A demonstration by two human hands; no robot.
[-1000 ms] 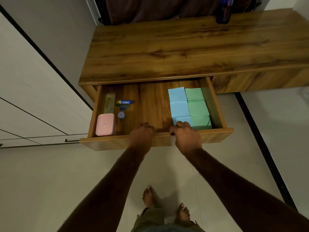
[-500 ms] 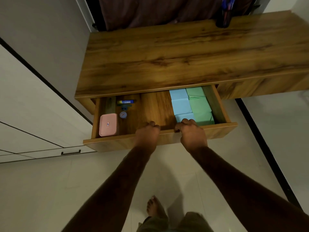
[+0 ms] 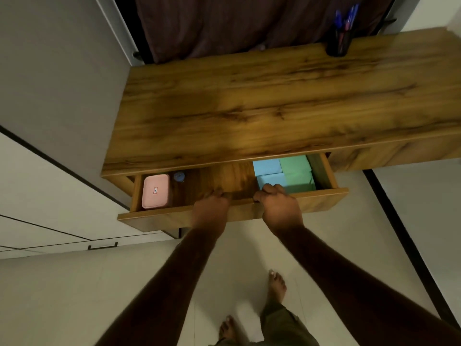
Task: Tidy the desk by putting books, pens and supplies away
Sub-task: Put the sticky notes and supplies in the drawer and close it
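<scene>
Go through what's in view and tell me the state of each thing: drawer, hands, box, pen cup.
Drawer: partly open.
Left hand: fingers curled over the drawer's front edge.
Right hand: same grip on the front edge.
Pink box: closed, flat in the drawer's left end.
Pen cup: upright on the desk, pens inside.

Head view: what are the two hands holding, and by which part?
The left hand and right hand both grip the drawer by the top edge of its front panel, near the middle.
</scene>
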